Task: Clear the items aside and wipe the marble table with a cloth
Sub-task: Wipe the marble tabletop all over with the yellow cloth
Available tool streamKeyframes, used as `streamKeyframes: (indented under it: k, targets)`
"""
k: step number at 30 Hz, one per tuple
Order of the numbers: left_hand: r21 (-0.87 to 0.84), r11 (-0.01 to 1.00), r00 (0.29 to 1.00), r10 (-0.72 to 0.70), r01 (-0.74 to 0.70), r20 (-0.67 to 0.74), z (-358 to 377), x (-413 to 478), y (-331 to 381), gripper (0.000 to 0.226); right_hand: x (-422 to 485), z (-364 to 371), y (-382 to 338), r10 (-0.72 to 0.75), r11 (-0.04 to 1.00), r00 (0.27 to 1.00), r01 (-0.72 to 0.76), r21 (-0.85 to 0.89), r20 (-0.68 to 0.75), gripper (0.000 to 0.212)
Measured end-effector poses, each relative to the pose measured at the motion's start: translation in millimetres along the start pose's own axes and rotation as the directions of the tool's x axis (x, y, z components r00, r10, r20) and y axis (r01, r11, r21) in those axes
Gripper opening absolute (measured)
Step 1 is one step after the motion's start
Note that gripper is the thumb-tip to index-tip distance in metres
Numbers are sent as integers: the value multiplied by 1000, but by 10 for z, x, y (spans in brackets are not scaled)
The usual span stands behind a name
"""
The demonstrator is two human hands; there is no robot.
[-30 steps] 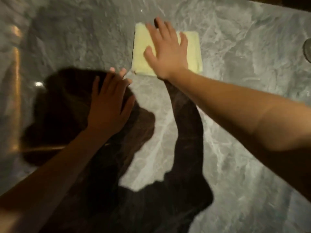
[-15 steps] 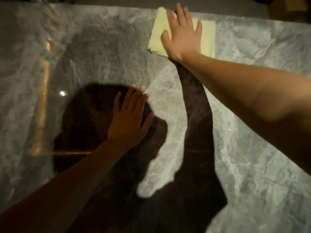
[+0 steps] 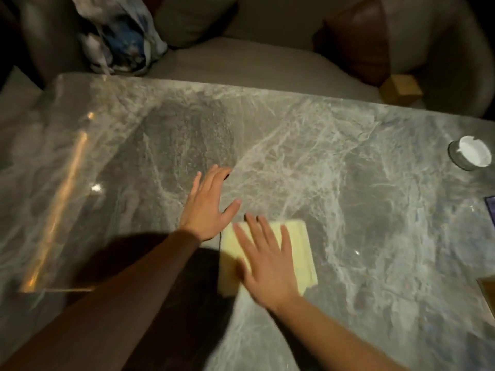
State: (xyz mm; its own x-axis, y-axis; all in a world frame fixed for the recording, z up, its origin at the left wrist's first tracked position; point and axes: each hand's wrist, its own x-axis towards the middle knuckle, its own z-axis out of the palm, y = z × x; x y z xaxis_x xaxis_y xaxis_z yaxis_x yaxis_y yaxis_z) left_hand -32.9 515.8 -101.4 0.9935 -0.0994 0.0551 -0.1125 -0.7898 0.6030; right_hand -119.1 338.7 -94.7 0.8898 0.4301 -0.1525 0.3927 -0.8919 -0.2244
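Note:
A folded pale yellow cloth [image 3: 300, 253] lies flat on the grey marble table [image 3: 348, 170], near the middle of its front half. My right hand [image 3: 265, 266] presses down on the cloth with its fingers straight and spread, covering the cloth's left part. My left hand [image 3: 209, 204] rests flat on the bare marble just left of and beyond the cloth, fingers straight and slightly apart.
A glass ashtray with a white inside [image 3: 472, 155] stands at the table's right edge. A dark blue item [image 3: 490, 210] and a brown item [image 3: 488, 293] poke in at the right. A sofa [image 3: 241, 60] with crumpled fabric [image 3: 120, 33] and a wooden block [image 3: 400, 89] lies beyond the far edge.
My right hand has dragged the cloth from the far edge back toward me, to beside my left hand. The camera view has tilted up, showing the sofa and the ashtray.

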Motion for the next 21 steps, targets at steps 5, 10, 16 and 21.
streamKeyframes:
  k: [5, 10, 16, 21]
  targets:
    - [-52, 997, 999, -48, 49, 7, -105, -150, -38, 63, -993, 237, -404, -107, 994, 992, 108, -4, 61, 66]
    - [173, 985, 999, -19, 24, -35, -517, -522, -625, 59, -1040, 249, -412, -125, 991, 989, 128, -33, 77, 75]
    - [327, 925, 980, -173, 195, -94, -1115, -912, -1301, 65, -325, 157, -486, -108, 993, 990, 112, -36, 86, 66]
    - [375, 895, 970, -228, 243, -86, -1044, -1011, -1338, 68, 560, 22, -552, -69, 998, 994, 69, -5, 80, 61]
